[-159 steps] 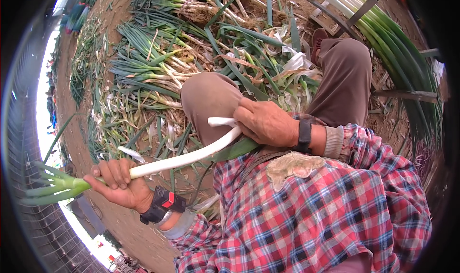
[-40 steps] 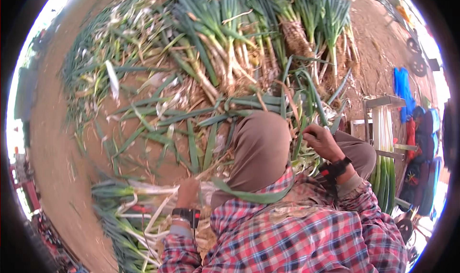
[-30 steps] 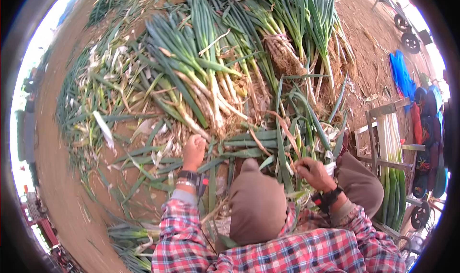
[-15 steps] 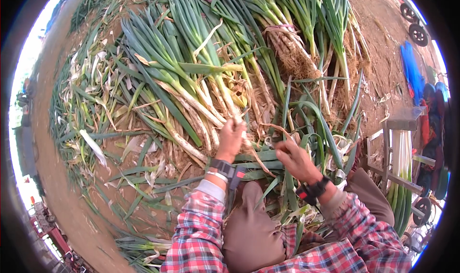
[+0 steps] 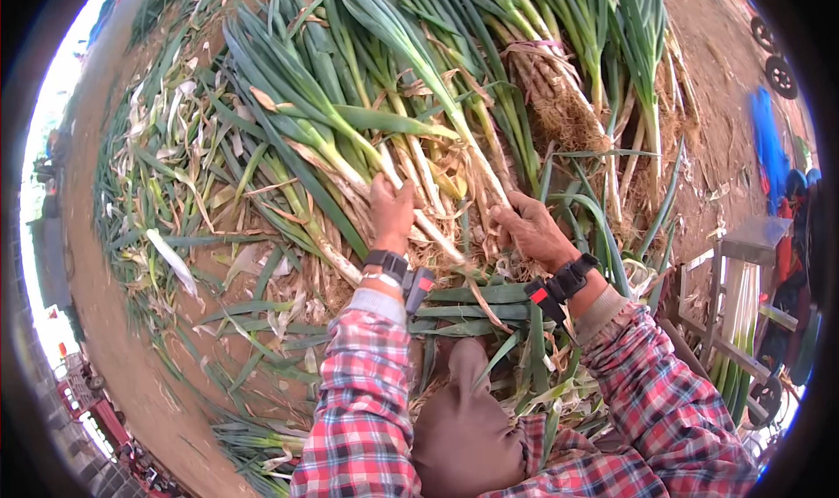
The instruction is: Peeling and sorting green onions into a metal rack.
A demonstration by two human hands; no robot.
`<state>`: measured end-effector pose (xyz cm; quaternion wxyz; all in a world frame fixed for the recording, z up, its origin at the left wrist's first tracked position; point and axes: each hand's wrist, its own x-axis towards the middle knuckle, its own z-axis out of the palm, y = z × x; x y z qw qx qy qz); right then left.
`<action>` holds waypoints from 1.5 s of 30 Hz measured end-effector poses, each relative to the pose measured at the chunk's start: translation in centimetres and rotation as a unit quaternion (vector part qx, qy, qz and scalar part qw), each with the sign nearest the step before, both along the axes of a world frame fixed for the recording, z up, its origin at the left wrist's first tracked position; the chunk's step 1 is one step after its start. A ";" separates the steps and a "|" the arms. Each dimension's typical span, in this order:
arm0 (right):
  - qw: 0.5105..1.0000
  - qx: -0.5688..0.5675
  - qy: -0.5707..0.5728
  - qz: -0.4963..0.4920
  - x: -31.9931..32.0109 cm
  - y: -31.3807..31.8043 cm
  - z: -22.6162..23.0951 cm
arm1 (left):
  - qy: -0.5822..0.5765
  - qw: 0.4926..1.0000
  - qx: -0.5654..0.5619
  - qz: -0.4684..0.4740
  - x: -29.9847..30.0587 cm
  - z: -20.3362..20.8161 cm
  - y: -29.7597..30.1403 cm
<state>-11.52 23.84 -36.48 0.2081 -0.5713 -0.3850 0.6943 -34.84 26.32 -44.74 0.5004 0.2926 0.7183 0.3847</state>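
A big heap of unpeeled leeks (image 5: 367,122) with long green leaves and dirty white stalks lies on the soil in front of me. My left hand (image 5: 391,211) reaches into the heap and closes around one pale stalk (image 5: 437,231). Just to its right, my right hand (image 5: 531,229) rests on the root ends of neighbouring leeks, fingers curled on them; whether it grips one I cannot tell. Both wrists carry black bands, and my sleeves are red plaid. My brown-trousered knee (image 5: 463,419) sits below the hands.
Stripped leaves and peelings (image 5: 183,236) litter the bare ground at left. More leeks with rooty clumps (image 5: 568,114) lie at the back right. A grey metal rack (image 5: 743,271) holding cleaned leeks stands at right, beside a blue object (image 5: 769,144).
Earlier I held one long leek in both hands at my lap. Since then I leaned forward, and both hands reached up into the heap and settled on stalks there.
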 end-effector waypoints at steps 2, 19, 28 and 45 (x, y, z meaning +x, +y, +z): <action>0.988 0.147 -0.033 0.017 -1.4 -0.7 -1.6 | 0.097 0.994 -0.027 -0.038 0.2 -1.0 0.8; 0.926 0.302 0.029 0.224 -6.3 -9.8 8.0 | -0.289 0.928 0.231 0.050 -3.9 18.7 -5.2; 0.933 0.248 -0.171 0.197 1.9 -10.6 3.3 | 0.196 0.957 0.103 0.187 -22.5 13.5 -6.6; 0.893 0.361 -0.246 0.111 -2.4 -6.9 6.2 | -0.063 0.995 -0.059 -0.045 1.0 6.4 -4.7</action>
